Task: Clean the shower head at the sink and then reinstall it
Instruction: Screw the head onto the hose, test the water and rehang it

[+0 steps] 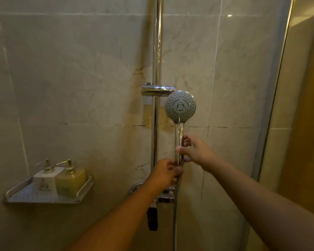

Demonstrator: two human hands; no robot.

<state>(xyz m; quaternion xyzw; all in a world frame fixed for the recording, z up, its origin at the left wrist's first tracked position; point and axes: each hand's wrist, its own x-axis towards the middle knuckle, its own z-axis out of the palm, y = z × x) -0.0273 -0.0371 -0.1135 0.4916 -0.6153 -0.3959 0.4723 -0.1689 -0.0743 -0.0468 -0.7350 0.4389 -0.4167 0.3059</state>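
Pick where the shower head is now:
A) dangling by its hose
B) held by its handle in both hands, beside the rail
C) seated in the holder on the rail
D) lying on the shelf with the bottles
B: the right hand grips the handle of the shower head and the left hand grips its lower end, while the holder on the rail holds nothing.

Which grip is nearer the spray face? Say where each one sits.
Right. The right grip holds the handle midway, just below the spray face; the left grip holds lower down, at the handle's base where the hose joins.
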